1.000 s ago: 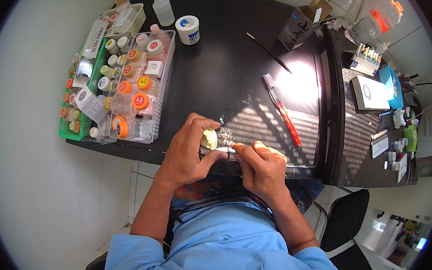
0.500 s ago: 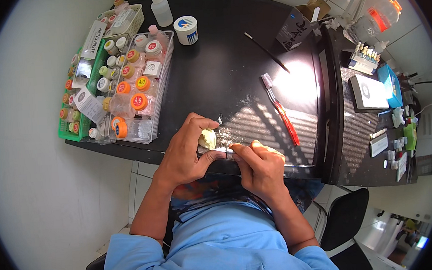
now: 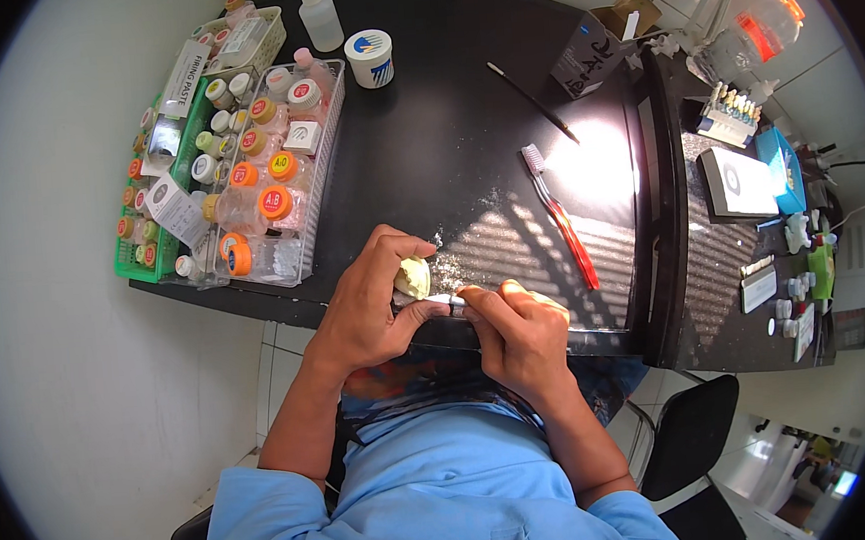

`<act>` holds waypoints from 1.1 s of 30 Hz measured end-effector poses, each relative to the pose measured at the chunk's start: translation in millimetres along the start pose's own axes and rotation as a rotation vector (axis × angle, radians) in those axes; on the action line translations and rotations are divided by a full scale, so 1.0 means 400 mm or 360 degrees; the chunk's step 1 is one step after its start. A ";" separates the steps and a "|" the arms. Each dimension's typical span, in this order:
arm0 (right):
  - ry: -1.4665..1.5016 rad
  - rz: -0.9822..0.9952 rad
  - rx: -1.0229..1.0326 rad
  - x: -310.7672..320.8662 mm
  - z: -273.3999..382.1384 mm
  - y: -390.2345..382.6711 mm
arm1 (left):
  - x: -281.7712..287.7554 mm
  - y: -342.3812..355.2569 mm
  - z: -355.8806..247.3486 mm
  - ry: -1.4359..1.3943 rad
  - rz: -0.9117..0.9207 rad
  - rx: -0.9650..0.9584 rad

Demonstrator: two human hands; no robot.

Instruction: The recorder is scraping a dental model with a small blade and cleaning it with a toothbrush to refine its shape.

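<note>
My left hand is curled around a pale yellow-green moulded piece at the near edge of the black desk. Its thumb rests against a small silvery tool beside that piece. The fingers of my right hand are closed on this tool, most of which they hide. White powder and crumbs lie just beyond my hands. To their right lies a toothbrush with a red-and-clear handle, and farther back a thin dark brush.
Baskets of small jars and bottles fill the desk's left. A squeeze bottle, a white tub and a dark box stand behind. A raised black ledge separates a cluttered side counter. A chair is at lower right.
Both hands keep the same grip on the piece and tool, with only tiny shifts of the fingers. The whole view has drifted slightly.
</note>
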State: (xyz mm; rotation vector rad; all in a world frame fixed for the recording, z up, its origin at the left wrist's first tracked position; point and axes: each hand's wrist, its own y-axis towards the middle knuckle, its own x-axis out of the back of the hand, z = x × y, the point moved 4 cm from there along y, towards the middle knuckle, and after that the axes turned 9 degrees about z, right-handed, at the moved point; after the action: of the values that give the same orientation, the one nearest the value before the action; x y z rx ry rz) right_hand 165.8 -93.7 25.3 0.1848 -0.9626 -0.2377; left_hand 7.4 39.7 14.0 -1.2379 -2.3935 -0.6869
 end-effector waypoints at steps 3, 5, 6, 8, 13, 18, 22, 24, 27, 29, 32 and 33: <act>0.0010 -0.0011 0.0001 0.001 -0.001 0.001 | -0.001 0.001 0.002 0.0002 0.0004 0.0001; 0.0007 -0.0014 0.0001 0.000 -0.003 0.001 | -0.001 0.002 0.002 -0.0004 0.0002 -0.0003; 0.0002 -0.0017 0.0002 0.000 -0.003 0.000 | -0.001 0.003 0.003 -0.0004 0.0002 -0.0002; -0.0003 -0.0013 -0.0001 -0.001 -0.002 0.000 | 0.000 0.003 0.002 -0.0015 -0.0011 -0.0025; -0.0011 -0.0010 -0.0010 -0.003 -0.002 -0.001 | 0.001 0.004 -0.002 0.0011 0.0001 -0.0030; -0.0005 -0.0006 -0.0017 -0.001 0.000 0.001 | 0.001 0.005 0.000 0.0026 0.0007 -0.0038; 0.0006 -0.0001 -0.0018 -0.003 -0.003 0.000 | 0.002 0.005 -0.004 0.0043 0.0013 -0.0032; 0.0010 -0.0012 -0.0024 -0.003 -0.004 0.001 | 0.002 0.005 -0.006 0.0046 0.0025 -0.0016; -0.0002 -0.0048 -0.0033 -0.007 -0.005 -0.001 | 0.000 0.005 -0.008 0.0075 0.0015 -0.0023; 0.0006 -0.0050 -0.0035 -0.009 -0.006 -0.001 | 0.000 0.006 -0.006 0.0067 0.0012 -0.0023; 0.0014 -0.0045 -0.0035 -0.006 -0.007 -0.001 | -0.001 0.006 -0.010 0.0088 -0.0003 -0.0029; 0.0014 -0.0037 -0.0032 -0.005 -0.007 -0.002 | -0.001 0.006 -0.011 0.0088 -0.0004 -0.0030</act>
State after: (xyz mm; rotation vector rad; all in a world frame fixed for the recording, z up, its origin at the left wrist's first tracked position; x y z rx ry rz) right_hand 166.7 -93.6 22.0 0.1787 -0.9495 -0.2679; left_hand 10.0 38.1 18.0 -1.2076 -2.3493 -0.7362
